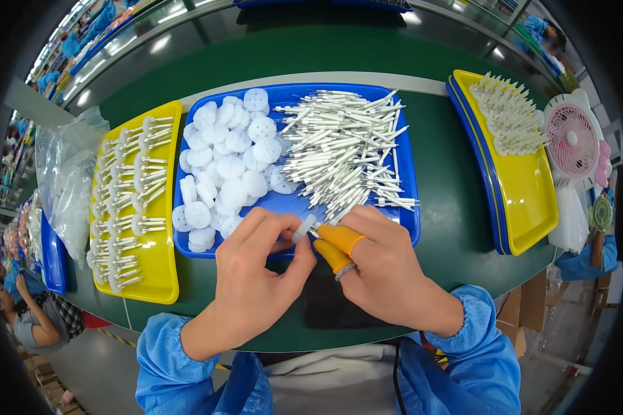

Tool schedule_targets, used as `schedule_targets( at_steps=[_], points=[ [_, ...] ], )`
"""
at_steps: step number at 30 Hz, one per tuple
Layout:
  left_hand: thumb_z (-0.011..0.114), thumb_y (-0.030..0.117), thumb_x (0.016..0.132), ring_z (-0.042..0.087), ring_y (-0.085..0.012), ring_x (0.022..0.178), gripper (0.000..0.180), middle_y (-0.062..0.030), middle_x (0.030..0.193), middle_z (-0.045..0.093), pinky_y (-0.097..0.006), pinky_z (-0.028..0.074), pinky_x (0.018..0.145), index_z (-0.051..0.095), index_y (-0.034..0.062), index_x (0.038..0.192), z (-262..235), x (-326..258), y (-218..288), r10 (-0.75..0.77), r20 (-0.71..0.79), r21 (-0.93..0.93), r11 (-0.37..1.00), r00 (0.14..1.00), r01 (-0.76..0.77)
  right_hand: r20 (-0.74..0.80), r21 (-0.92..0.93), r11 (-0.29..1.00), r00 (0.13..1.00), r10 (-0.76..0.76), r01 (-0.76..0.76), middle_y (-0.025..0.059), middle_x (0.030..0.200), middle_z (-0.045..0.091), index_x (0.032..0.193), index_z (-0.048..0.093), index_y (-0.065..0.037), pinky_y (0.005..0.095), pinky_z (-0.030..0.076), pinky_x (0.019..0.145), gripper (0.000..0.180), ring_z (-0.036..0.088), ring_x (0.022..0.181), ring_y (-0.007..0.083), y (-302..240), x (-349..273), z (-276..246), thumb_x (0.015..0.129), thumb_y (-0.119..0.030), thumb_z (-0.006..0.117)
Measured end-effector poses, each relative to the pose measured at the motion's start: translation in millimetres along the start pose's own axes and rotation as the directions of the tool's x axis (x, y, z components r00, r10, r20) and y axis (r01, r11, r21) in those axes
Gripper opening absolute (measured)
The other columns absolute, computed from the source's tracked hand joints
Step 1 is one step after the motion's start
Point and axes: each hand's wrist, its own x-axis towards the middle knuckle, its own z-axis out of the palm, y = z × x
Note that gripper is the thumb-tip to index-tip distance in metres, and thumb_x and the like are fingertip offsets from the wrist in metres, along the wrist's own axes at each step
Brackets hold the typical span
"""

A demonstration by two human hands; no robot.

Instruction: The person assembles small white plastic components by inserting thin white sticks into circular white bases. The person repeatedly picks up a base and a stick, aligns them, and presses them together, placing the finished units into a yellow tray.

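Observation:
Over the near edge of the blue tray (pixel 410 173), my left hand (pixel 253 283) pinches a small white plastic disc (pixel 304 229) on edge between thumb and index finger. My right hand (pixel 391 273), with yellow-orange finger cots on two fingers, is closed at the disc's right face. A thin piece like the white rods shows at its fingertips, mostly hidden; I cannot tell how far it sits in the disc. The tray's left half holds a heap of translucent white discs (pixel 225 166). Beside them lies a pile of thin white rods (pixel 339 149) with metallic ends.
A yellow tray (pixel 166 277) at left carries rows of discs with rods stuck in them. At right, another yellow tray (pixel 526 207) on blue trays holds similar assemblies. A pink-and-white fan (pixel 572 138) stands beyond it. Clear plastic bags (pixel 66 173) hang at far left.

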Motion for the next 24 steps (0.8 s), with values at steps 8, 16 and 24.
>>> schedule_targets(
  at_steps=[8, 16, 24],
  points=[
    [0.078, -0.005, 0.085, 0.074, -0.0242, 0.077, 0.018, -0.0125, 0.093, 0.068, -0.033, 0.063, 0.069, 0.07, -0.0027, 0.101, -4.5, -1.3, -1.0, 0.022, 0.005, 0.05, 0.998, 1.0, -0.022, -0.054, 0.001, 0.999, 0.997, -0.048, 0.048, 0.0153, 0.093, 0.062, 0.098, 0.073, 0.009, 0.0444, 0.05, 0.077, 0.038, 0.06, 0.088, 0.0351, 2.6, 1.3, 5.1, 0.06, 0.007, 0.076],
    [0.078, -0.003, 0.085, 0.073, -0.029, 0.074, 0.023, -0.0139, 0.089, 0.066, -0.037, 0.058, 0.063, 0.07, -0.0017, 0.106, -2.1, -5.7, 4.6, 0.062, -0.011, 0.085, 0.995, 0.998, -0.061, -0.161, 0.073, 0.997, 0.987, -0.005, 0.017, 0.0139, 0.087, 0.061, 0.097, 0.074, 0.007, 0.0448, 0.048, 0.07, 0.038, 0.06, 0.083, 0.0342, -2.7, 0.7, 12.2, 0.058, 0.009, 0.074],
    [0.076, -0.005, 0.092, 0.074, -0.0288, 0.084, 0.021, -0.0151, 0.104, 0.065, -0.036, 0.062, 0.07, 0.07, -0.0037, 0.112, -4.4, -1.2, -5.9, -0.018, -0.004, 0.046, 0.999, 1.0, 0.018, -0.129, -0.186, 0.973, 0.985, 0.111, -0.134, 0.0171, 0.094, 0.063, 0.091, 0.073, 0.008, 0.046, 0.05, 0.078, 0.023, 0.06, 0.088, 0.0375, 9.6, 12.0, -21.4, 0.068, 0.009, 0.074]
  ],
)
